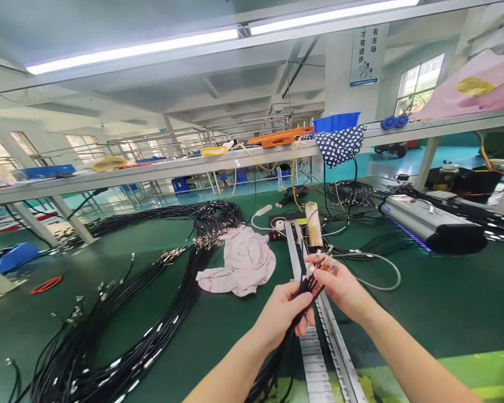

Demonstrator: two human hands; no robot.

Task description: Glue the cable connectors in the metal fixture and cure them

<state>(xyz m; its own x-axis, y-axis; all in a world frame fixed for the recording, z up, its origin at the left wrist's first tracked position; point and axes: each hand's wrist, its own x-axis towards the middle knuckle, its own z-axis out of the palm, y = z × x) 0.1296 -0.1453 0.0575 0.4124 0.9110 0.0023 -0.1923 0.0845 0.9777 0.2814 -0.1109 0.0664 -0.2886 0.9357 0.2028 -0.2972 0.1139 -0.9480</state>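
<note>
Black cable bundle (304, 286) gripped at 5 o'clock.
Clasped in left hand (283, 310); connector ends (312, 269) pinched by right hand (338, 282). Pale cloth (250, 260) seen at 10 o'clock from both, on green surface (428, 305).

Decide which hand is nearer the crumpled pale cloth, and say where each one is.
Left. The left hand is below and just right of the cloth in the picture, apart from it; the right hand is farther right, past the left hand.
</note>
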